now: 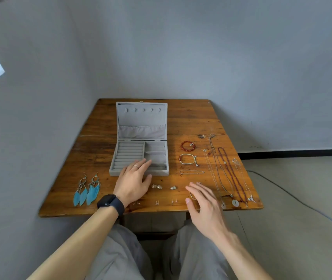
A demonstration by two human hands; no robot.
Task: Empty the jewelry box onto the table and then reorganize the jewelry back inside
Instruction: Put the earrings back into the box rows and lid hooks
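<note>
Before me stood a worn wooden table [191, 118] in a corner of grey-blue walls [201, 47]; a cable [294, 197] crossed the pale floor [312, 239].

A plain room in a home: bare grey walls [201, 47], worn wooden table [191, 118], tiled floor [302, 188].

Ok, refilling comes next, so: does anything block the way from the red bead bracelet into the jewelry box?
Only bare table lies between the red bead bracelet and the jewelry box; its lid stands open. The left hand covers part of the front compartments, though.
</note>
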